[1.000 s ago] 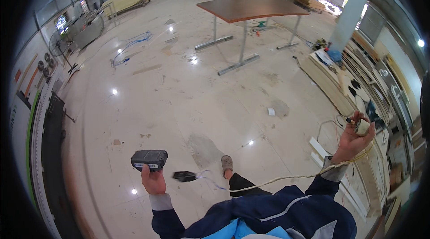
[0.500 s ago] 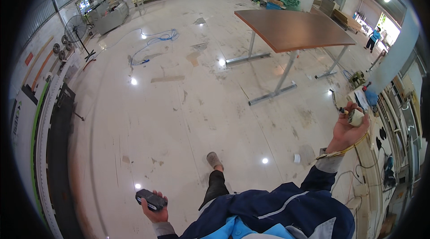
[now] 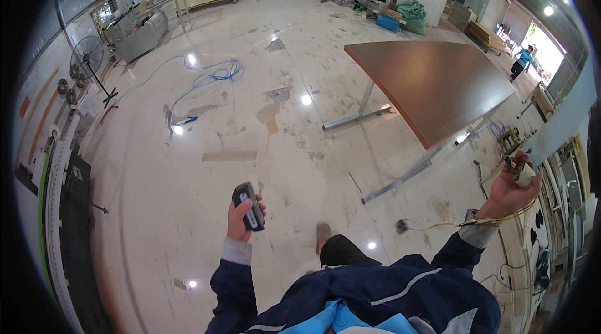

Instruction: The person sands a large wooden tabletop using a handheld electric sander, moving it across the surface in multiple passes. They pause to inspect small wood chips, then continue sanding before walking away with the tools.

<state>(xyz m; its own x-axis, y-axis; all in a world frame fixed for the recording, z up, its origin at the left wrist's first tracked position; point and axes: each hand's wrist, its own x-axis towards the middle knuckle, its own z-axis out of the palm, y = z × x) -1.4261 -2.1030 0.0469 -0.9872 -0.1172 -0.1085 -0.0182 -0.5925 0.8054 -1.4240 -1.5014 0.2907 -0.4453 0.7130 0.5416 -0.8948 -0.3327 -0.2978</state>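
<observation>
My left hand (image 3: 239,218) is closed round a black power-tool battery pack (image 3: 249,206), held up over the floor with its pale-marked side showing. Far out to the right, my right hand (image 3: 508,193) is raised and closed on a small off-white rounded piece (image 3: 524,175) with dark bits beside the fingertips; its kind is unclear. A yellowish cord (image 3: 501,217) wraps my right wrist and trails to the left. At its far end is a small dark, blurred thing (image 3: 402,226), which I cannot make out.
A brown-topped table (image 3: 432,83) on metal legs stands ahead on the right. Blue hose (image 3: 219,74) lies coiled on the floor at the left. A standing fan (image 3: 91,61) and a long machine (image 3: 66,209) line the left side. Another person (image 3: 521,61) is far off at the right.
My left hand has risen and swung right, turning the battery pack more upright. My right hand has moved slightly right and down. The table appears nearer and turned in view.
</observation>
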